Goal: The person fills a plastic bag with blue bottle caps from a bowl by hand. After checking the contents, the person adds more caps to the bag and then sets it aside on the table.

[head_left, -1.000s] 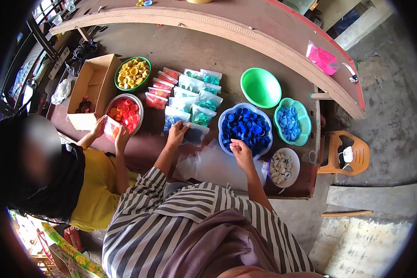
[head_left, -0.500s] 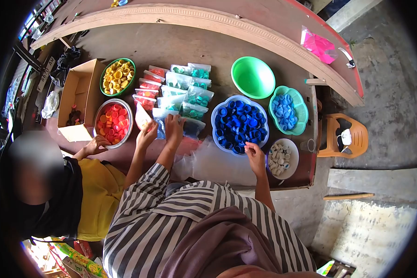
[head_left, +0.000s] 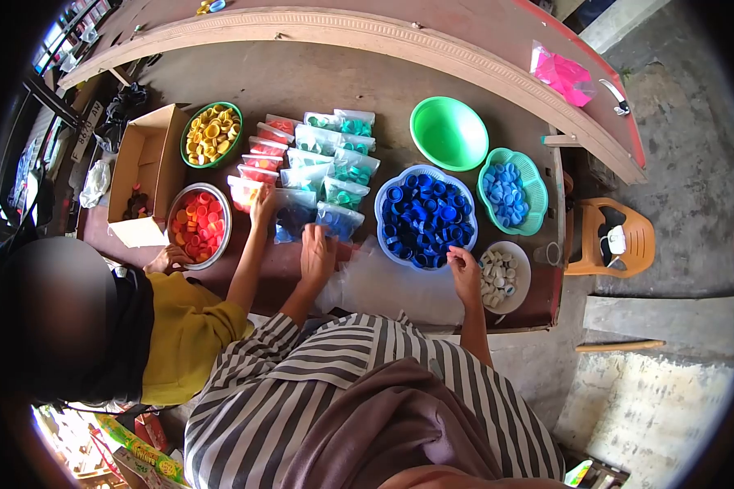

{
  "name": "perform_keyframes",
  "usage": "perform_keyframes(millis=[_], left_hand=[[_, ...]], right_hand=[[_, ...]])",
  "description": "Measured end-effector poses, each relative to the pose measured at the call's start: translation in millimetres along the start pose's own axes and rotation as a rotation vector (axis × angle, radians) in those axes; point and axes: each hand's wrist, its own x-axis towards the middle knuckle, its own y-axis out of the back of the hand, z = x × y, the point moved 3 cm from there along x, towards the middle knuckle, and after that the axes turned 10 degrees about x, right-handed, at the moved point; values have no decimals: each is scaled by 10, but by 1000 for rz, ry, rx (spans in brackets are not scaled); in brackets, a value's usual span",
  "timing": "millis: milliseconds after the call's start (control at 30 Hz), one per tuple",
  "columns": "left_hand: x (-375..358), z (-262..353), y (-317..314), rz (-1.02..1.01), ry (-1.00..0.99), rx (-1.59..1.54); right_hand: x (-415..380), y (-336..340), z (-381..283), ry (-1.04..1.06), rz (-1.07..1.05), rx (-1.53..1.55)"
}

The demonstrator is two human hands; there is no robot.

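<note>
My left hand [head_left: 318, 257] hovers just in front of the filled bags, its fingers loosely extended and nothing visible in them. Beyond it lie clear bags of dark blue caps [head_left: 338, 220], at the near end of rows holding green caps [head_left: 352, 167]. At the near right rim of a scalloped basket [head_left: 381, 232] is my right hand [head_left: 466, 275], fingers bent together; what they hold, if anything, is hidden. Dark blue bottle caps [head_left: 424, 216] fill this basket. Flat empty plastic bags [head_left: 383, 285] lie between my hands.
A co-worker's hand [head_left: 263, 205] touches a bag of red caps [head_left: 243, 192]; the other rests by a metal bowl [head_left: 225, 240]. Around stand a cardboard box [head_left: 143, 163], a green bowl [head_left: 448, 126], a light-blue-cap basket [head_left: 538, 196] and a white-cap bowl [head_left: 523, 285].
My left hand has drawn back from the blue-cap bags toward me. My right hand has shifted slightly right along the basket. The co-worker's red-cap bag has moved onto its row.
</note>
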Motion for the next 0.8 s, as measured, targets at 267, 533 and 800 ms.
perform_keyframes(millis=[267,533,800], left_hand=[[-498,118,-103,-221,-183,-65],[-725,148,-111,-251,-272,-9],[-908,234,-153,-351,-307,57]], right_hand=[[-175,26,-26,45,-10,-23],[-597,57,307,69,-100,-253],[-1004,-120,478,81,-136,-569]])
